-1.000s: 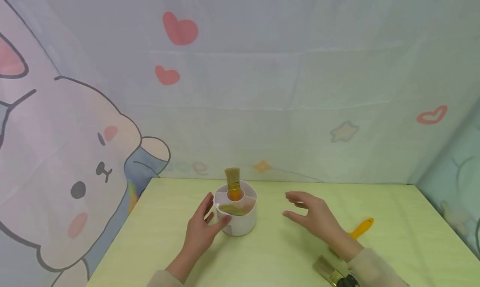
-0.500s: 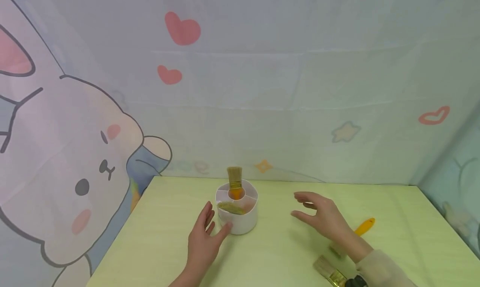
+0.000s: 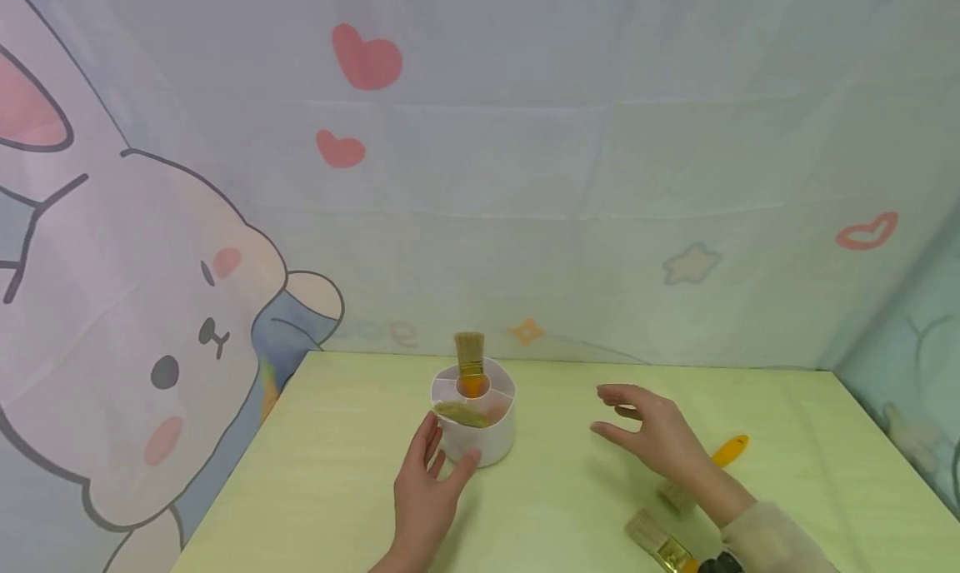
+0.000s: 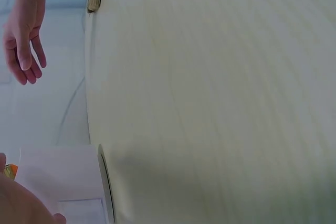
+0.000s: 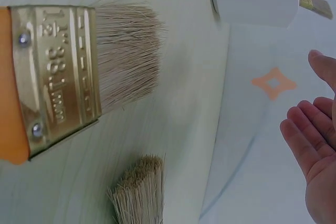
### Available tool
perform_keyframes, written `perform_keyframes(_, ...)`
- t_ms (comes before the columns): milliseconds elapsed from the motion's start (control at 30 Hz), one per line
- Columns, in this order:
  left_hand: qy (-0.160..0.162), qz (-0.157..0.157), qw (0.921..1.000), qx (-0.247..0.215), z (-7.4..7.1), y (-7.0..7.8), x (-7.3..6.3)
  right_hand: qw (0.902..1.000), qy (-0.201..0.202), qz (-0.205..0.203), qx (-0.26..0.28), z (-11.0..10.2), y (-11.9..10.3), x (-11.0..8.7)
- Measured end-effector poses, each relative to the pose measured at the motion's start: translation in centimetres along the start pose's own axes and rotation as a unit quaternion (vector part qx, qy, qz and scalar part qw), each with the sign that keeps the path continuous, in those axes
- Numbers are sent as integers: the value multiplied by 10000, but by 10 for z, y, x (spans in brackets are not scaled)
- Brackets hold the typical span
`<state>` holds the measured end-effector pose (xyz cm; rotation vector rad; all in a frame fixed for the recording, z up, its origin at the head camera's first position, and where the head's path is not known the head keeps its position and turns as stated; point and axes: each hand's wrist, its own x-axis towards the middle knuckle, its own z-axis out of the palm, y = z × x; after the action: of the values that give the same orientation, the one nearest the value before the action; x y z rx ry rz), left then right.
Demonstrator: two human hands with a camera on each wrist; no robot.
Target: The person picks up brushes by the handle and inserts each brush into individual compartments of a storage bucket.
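Note:
A round white divided organizer (image 3: 486,444) stands on the table. A paintbrush (image 3: 470,356) is upright in its central compartment, bristles up. A yellowish-green bristly tuft (image 3: 461,415) shows at the front compartment. My left hand (image 3: 427,502) is at the organizer's near left side, fingers loosely spread, thumb overlapping its front wall; the left wrist view shows part of this hand (image 4: 21,203) over the white wall. To the right, my right hand (image 3: 660,431) is held above the table with nothing in its relaxed fingers, over two loose paintbrushes.
One loose paintbrush with a yellow-orange handle (image 3: 730,450) lies partly hidden under my right forearm. Nearer the front edge lies another paintbrush (image 3: 660,542), its brass ferrule large in the right wrist view. A cartoon-printed cloth (image 3: 570,156) hangs behind the pale green table (image 3: 322,440).
My left hand has slid toward the front and a little right along the organizer. My right hand has drifted right, away from it. The brushes and organizer stay in place.

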<state>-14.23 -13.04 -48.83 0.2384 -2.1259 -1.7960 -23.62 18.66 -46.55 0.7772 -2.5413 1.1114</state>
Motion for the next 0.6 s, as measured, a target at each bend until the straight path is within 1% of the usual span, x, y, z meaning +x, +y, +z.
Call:
perform_keyframes(233,52,-11,9998,-200,2,-2,5,10000,-2,-49,-40,-4,3,-2)
perform_keyframes(400,119,-15,9993,-366,5,-4,12,10000,7,-15,-66,-7,5,-1)
perform_keyframes(600,86,30,9987,-507,6,-3,18,9999,-43,82,-127,-11,8,-3)
